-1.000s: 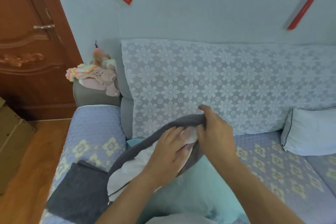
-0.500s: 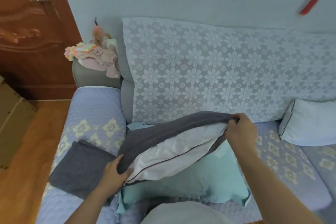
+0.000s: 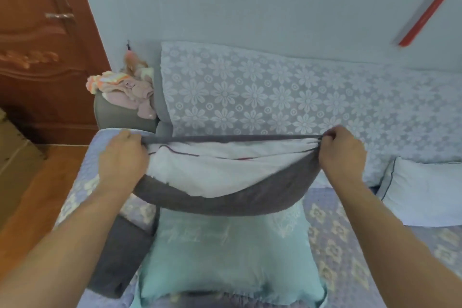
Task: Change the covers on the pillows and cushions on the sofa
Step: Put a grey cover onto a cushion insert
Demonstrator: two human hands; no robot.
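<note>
Grey cover (image 3: 225, 201) with white pillow (image 3: 212, 170) inside: held above teal cushion (image 3: 225, 257) | left hand (image 3: 122, 157): pinching cover's left corner | right hand (image 3: 342, 154): pinching right corner, opening stretched taut | folded grey cloth (image 3: 117, 257): left of cushion

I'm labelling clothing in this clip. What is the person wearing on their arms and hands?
Nothing that shows. The left hand and right hand are bare: no gloves, and no rings, watch or bracelet visible. Both forearms are uncovered to the picture's bottom edge; no sleeve comes into view.
</note>
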